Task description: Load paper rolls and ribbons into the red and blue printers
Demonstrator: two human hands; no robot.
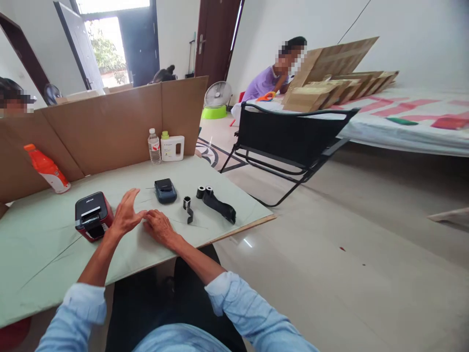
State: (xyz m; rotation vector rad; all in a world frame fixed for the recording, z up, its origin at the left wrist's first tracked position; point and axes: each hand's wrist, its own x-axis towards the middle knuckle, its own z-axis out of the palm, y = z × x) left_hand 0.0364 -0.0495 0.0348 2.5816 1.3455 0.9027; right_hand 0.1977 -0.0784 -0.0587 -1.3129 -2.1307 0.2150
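Over the pale green table top point(47, 239), my left hand point(126, 213) is raised with its fingers stretched and thumb apart, holding nothing. It is just right of a black and red box-shaped device point(94, 216), which looks like a label printer. My right hand point(159, 226) rests low on the table, fingers loosely extended, its fingertips close to my left thumb. Beyond the hands sits a smaller dark blue device point(165, 190). Right of it are a small roll with a dark curling strip point(187, 210) and two small rolls point(204, 191) beside a wide black strip point(222, 208).
A cardboard screen point(120, 127) lines the table's far side. Before it stand an orange bottle point(47, 168), a clear water bottle point(154, 146) and a white jug point(172, 148). A black folding chair point(286, 132) stands right; a person point(266, 83) sits behind cardboard boxes point(311, 95).
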